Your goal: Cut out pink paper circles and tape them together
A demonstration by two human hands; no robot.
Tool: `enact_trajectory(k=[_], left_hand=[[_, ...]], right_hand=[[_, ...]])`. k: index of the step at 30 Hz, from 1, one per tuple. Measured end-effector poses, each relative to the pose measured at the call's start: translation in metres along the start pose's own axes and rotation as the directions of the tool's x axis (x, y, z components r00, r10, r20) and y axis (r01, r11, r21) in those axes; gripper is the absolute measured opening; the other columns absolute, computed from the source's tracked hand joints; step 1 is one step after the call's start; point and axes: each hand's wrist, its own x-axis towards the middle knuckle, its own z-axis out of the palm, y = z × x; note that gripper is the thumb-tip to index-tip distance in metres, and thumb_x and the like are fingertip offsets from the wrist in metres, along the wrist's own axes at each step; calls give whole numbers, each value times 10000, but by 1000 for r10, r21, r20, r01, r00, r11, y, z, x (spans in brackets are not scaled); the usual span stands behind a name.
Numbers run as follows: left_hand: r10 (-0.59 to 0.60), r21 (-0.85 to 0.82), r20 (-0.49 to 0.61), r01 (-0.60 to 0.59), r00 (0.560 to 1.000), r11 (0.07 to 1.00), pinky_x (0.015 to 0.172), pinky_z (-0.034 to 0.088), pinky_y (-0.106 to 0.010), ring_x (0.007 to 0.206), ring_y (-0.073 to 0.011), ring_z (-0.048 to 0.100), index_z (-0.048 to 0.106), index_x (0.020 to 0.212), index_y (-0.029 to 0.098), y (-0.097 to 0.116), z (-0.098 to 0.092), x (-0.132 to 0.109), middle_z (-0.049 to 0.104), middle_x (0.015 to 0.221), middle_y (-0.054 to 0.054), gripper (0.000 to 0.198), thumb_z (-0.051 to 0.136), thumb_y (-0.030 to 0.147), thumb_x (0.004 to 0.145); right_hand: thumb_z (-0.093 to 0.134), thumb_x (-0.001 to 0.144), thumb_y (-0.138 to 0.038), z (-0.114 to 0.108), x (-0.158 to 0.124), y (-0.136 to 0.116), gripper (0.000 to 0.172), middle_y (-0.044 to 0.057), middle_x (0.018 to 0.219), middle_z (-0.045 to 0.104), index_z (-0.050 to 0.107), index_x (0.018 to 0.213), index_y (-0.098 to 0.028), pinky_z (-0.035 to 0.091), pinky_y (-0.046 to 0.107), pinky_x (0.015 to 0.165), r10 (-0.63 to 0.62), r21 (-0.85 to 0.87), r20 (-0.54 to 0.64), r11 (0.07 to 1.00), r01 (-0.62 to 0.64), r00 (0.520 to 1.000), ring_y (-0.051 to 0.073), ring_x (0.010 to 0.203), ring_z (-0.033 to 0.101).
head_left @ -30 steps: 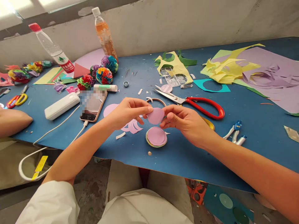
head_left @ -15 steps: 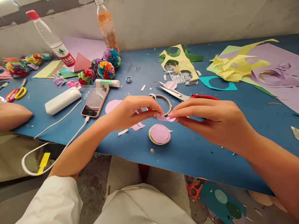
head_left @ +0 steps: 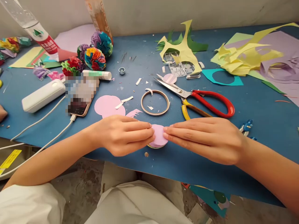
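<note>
Both my hands meet at a small stack of round paper discs near the table's front edge. On top lies a pinkish-lilac paper disc [head_left: 159, 136]. My left hand [head_left: 126, 134] has its fingers pressed together at the disc's left edge. From the right, my right hand [head_left: 205, 139] pinches the opposite edge, fingertips closed on the paper. The layers underneath are mostly hidden, with a thin yellowish rim showing below. Just beyond the hands lie a thin tape roll [head_left: 155, 113] and scissors [head_left: 181, 91] with red and yellow handles. Pink paper cutouts [head_left: 107, 105] lie past my left hand.
A phone [head_left: 80, 107] on a cable and a white power bank [head_left: 44, 95] lie to the left. Behind them are paper pompoms [head_left: 95, 59], a glue stick [head_left: 106, 75] and bottles [head_left: 43, 39]. Yellow paper scraps [head_left: 247, 59] are heaped at the right.
Both hands have come down towards me, bringing the pink piece onto the disc stack. The tape roll and scissors are now uncovered. The camera view has shifted.
</note>
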Motion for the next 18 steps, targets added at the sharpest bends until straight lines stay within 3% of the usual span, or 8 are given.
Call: enact_trajectory(k=[5,10,16,18], left_hand=[[-30,-36,96,34,995,999,723,588,-261,832,-164,709,665,884,122,3,1,0,740,876,-81,253,417,86,922],[-65,-85,181,81,981,993,818,574,-294,908,-176,689,644,963,139,6,-2,-2,716,949,-94,249,406,82,918],[-87,-118,220,115,972,986,796,578,-308,860,-181,682,657,963,162,8,-3,0,704,901,-86,326,340,97,928],[-115,-133,248,151,962,980,781,583,-309,834,-179,682,664,944,185,9,-3,0,705,876,-76,345,326,115,934]], right_hand=[[424,947,-124,3,2,-4,289,34,1036,749,664,1075,-224,557,260,873,-9,-9,17,1000,9,1000,159,913,707],[443,951,-159,6,1,-5,273,4,1010,748,651,1085,-273,554,242,876,51,36,23,998,-51,998,141,891,707],[422,958,-191,8,0,-5,290,7,1010,748,665,1089,-278,564,258,852,73,104,64,991,-79,995,154,894,705],[383,974,-247,8,-2,-6,313,-3,1002,751,666,1094,-303,569,271,849,126,142,120,980,-143,985,160,890,706]])
